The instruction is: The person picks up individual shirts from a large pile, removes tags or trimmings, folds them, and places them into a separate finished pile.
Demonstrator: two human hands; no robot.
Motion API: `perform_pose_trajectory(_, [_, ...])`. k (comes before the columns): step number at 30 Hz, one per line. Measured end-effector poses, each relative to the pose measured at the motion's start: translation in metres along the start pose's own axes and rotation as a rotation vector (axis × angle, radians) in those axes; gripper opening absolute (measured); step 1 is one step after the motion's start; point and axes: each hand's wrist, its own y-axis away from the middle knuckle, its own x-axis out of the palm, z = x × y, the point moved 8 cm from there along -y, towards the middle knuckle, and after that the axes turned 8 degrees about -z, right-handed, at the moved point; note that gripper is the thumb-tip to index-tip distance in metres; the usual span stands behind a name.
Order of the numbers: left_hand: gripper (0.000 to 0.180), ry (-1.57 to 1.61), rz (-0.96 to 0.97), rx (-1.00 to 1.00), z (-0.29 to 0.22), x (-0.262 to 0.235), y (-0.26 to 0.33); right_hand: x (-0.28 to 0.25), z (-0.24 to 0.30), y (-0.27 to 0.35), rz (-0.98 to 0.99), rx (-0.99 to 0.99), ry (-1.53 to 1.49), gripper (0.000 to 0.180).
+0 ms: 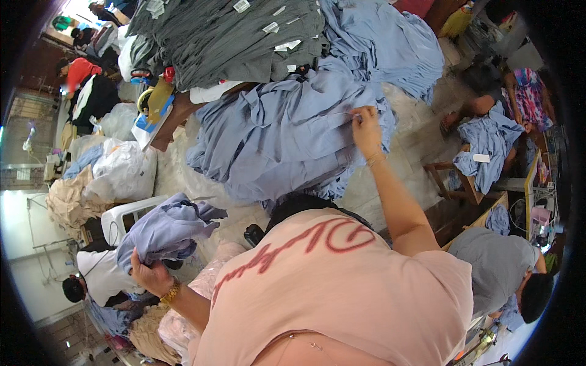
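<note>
Light: bright, even daylight, strongest from a window (76, 11) at eleven o'clock.
Shadows: soft, shallow in cloth folds.
Glare: pale wall (24, 244) at eight o'clock washes out.
Distortion: fisheye bends edges; black rim all round.
Focus: centre sharp, rim soft.

I wore a pale pink short-sleeved T-shirt, loose across my chest, with looping red script lettering sweeping over the front. On my left hand's (149, 276) wrist sat a gold-coloured bracelet watch with a linked band. On my right hand's (366, 129) wrist there was a thin, light bangle. Both forearms were bare below the short sleeves; a fine chain showed at my neckline.
</note>
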Motion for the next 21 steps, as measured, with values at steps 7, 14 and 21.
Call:
perform_pose_trajectory(7, [0.018,-0.054,-0.077,0.124,-0.008,-0.004,0.018,0.038,-0.077,-0.005,0.245,0.226,0.051,0.028])
perform_pose_trajectory(14, [0.016,-0.010,-0.136,0.162,-0.013,0.001,0.044,-0.024,-0.062,0.011,-0.002,0.294,-0.254,0.015])
perform_pose_trajectory(21, [0.019,-0.233,-0.094,0.309,-0.015,-0.006,0.044,-0.051,-0.093,0.036,0.056,0.314,0.026,0.014])
